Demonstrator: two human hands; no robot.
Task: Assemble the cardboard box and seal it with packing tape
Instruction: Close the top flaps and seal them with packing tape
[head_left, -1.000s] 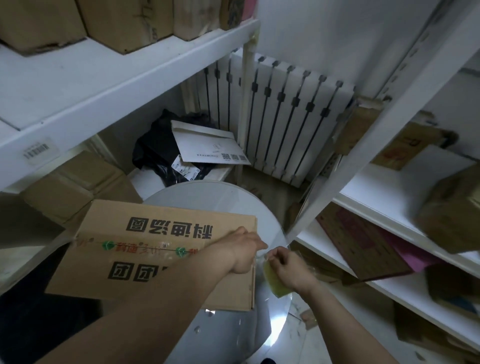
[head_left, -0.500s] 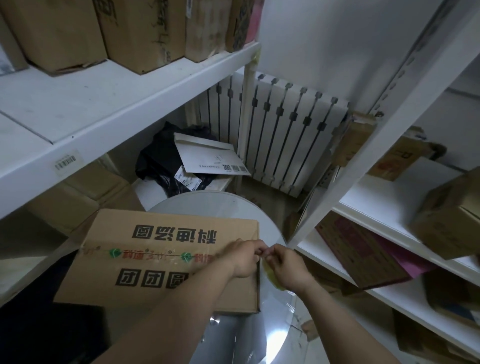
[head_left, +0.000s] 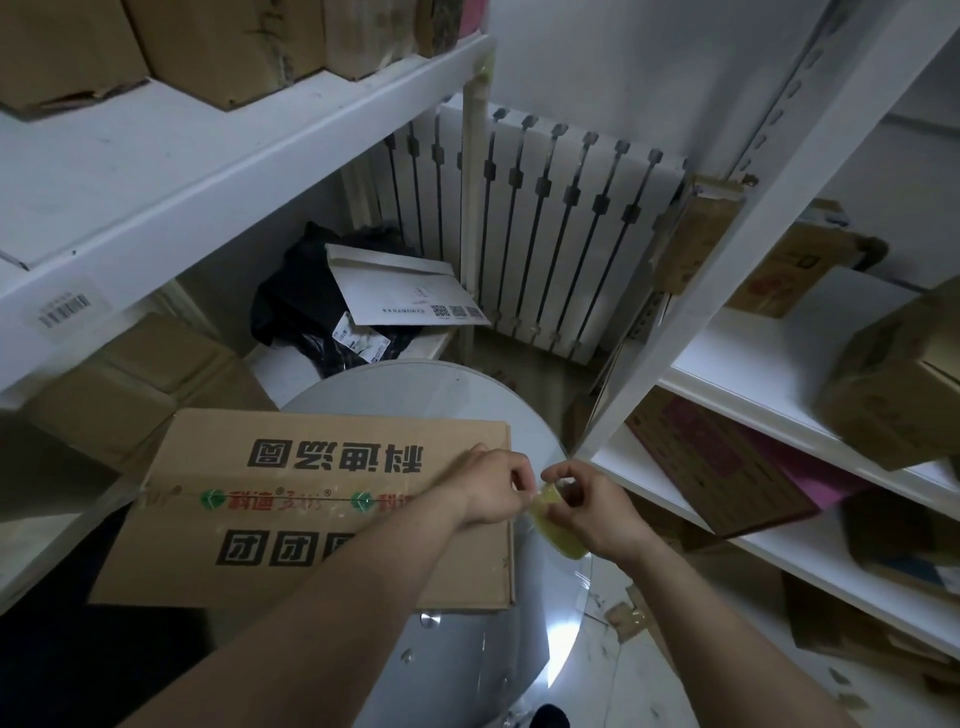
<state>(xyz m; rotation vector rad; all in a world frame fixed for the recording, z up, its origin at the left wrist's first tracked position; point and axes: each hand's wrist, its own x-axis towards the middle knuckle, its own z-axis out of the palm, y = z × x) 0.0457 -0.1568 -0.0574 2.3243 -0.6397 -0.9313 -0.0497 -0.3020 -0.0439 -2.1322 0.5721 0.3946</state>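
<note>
A brown cardboard box (head_left: 249, 514) with black printed characters lies on a round glass table (head_left: 415, 395), its flaps folded flat. Clear tape runs along the middle seam over a red and green printed strip. My left hand (head_left: 493, 488) sits at the box's right edge on that seam, fingers curled and pinching the tape there. Just right of it, my right hand (head_left: 587, 504) grips a yellowish roll of packing tape (head_left: 556, 530) held off the box's edge. The two hands almost touch.
White shelves (head_left: 171, 171) with cardboard boxes stand left and right. A white radiator (head_left: 535, 234) is at the back, with a black bag and a white envelope (head_left: 405, 291) in front of it. Cardboard scraps lie on the floor at the right.
My right hand with the tape roll has come up and closer to my left hand at the box's right edge. The camera view has tilted slightly; the box has stayed in place.
</note>
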